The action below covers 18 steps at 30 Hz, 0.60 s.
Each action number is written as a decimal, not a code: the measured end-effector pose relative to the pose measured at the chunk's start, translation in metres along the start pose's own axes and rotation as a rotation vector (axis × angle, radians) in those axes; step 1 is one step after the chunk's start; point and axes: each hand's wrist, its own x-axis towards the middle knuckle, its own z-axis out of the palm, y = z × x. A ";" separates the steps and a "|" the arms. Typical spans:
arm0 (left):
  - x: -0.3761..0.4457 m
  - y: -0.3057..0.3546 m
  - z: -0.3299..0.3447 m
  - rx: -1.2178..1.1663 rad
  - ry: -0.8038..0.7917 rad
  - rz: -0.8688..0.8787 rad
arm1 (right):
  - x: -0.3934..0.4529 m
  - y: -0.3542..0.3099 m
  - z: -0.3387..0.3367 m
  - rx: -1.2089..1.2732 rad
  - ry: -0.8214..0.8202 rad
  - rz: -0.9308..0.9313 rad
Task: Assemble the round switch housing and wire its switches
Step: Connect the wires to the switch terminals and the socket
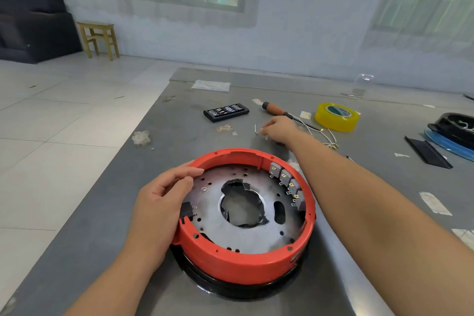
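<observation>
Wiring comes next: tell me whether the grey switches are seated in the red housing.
Seated: four grey switches line the inner right wall of the red housing, terminals bare, no wires attached.

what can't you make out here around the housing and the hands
- Head view: the small part in the right hand, too small and covered by fingers.
- Red housing left rim, under the left hand.
- Black object, cut by the right edge.

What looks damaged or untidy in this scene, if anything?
The central hole of the metal plate inside the red housing is edged with black tape, crumpled and ragged rather than smooth. On the table, torn scraps of old tape are stuck here and there.
</observation>
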 end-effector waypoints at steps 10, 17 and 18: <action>-0.001 0.002 0.001 0.001 0.016 0.013 | 0.010 -0.023 0.006 -0.257 -0.042 0.032; -0.002 0.003 0.002 -0.002 0.001 0.027 | 0.007 -0.025 0.007 -0.218 -0.034 0.045; -0.002 0.003 0.002 -0.005 -0.002 0.029 | 0.005 -0.024 0.006 -0.177 -0.037 0.038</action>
